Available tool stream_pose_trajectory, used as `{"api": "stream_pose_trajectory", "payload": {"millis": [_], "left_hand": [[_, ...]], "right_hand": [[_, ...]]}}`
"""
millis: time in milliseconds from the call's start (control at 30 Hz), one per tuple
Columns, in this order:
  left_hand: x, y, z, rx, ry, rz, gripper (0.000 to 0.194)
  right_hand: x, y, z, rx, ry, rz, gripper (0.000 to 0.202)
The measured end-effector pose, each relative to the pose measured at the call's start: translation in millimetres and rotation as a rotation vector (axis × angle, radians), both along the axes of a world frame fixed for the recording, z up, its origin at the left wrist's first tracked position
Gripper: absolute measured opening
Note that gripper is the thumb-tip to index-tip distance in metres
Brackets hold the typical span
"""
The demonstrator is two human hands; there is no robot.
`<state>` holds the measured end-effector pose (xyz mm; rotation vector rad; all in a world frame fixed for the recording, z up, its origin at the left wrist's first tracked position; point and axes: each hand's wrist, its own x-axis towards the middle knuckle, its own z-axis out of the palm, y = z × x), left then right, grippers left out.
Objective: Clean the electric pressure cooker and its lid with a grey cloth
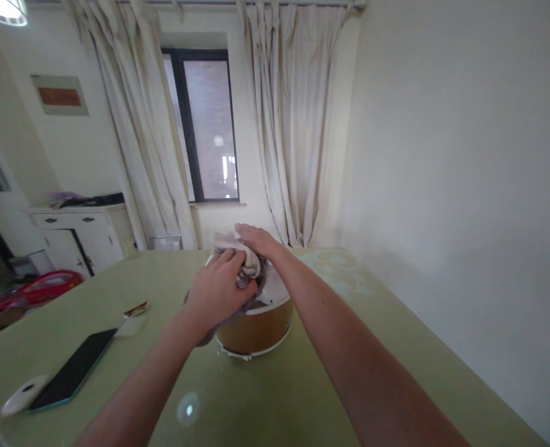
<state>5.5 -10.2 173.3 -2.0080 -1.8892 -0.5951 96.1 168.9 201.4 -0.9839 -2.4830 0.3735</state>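
Greyish cloth is clamped in the left hand, over the drum on the bench; the right hand is just beyond the cloth; its grip I cannot tell.

Crumpled greyish cloth lies bunched over a round, brown-sided container.

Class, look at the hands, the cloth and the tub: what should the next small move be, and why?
Perhaps the left hand should gather in the loose part of the cloth: it grips a bunch over the tub, but a fold hangs below that hand, beside the tub. The right hand is close by, fingers extended.
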Motion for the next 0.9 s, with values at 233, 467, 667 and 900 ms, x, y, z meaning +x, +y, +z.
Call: {"api": "stream_pose_trajectory", "payload": {"millis": [233, 467, 667, 900], "left_hand": [[-77, 72, 15.8, -0.114, -0.382, 0.041, 0.031], [-102, 102, 15.5, -0.086, -0.466, 0.119, 0.035], [-82, 64, 16.8, -0.118, -0.302, 0.04, 0.022], [-15, 12, 8.8, -0.031, -0.017, -0.067, 0.018]], "right_hand": [[4, -5, -1.5, -0.027, 0.029, 0.01, 0.062], [5, -10, 1.2, -0.078, 0.027, -0.059, 0.065], [4, -5, -2.0, -0.089, 0.043, -0.084, 0.068], [1, 8, -3.0, -0.074, 0.105, 0.019, 0.055]]}}
